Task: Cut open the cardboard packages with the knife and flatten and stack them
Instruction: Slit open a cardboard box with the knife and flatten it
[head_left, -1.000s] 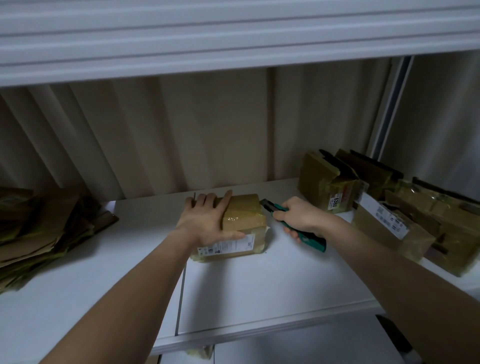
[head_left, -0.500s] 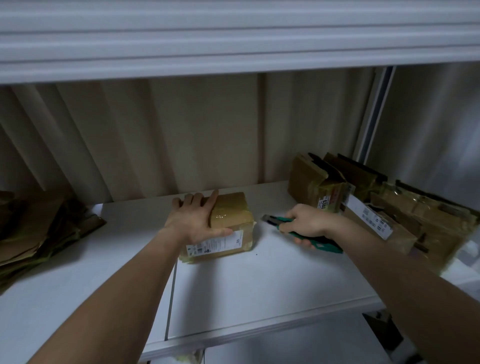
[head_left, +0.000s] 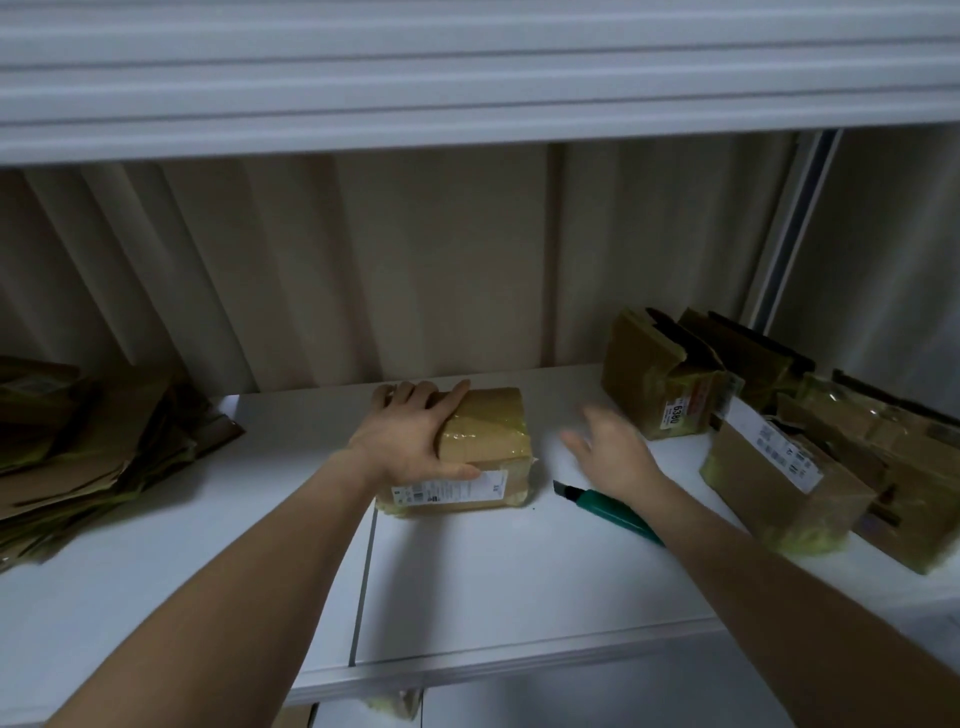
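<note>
- White shelf (head_left: 519, 582) under another shelf, before a ribbed beige wall (head_left: 415, 270).
- Left hand (head_left: 410, 436) grasps the taped package (head_left: 478, 452) mid-shelf, towards the back edge.
- Right hand (head_left: 613, 452), blurred, fingers spread, holds nothing; the knife (head_left: 602, 506) lies beneath.
- Flattened cardboard (head_left: 78, 447) at the left end, packages (head_left: 779, 431) at the right.

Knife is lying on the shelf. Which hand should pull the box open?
Right hand: it is open beside the box, clear of the knife. The left hand grips the box.

Lighting is dim and cool, and my forearms cast soft shadows on the white shelf board (head_left: 493, 582). My right hand (head_left: 610, 449) is motion-blurred. Wide-angle distortion bends the frame edges; the flattened brown cardboard stack (head_left: 78, 447) lies in shadow.
</note>
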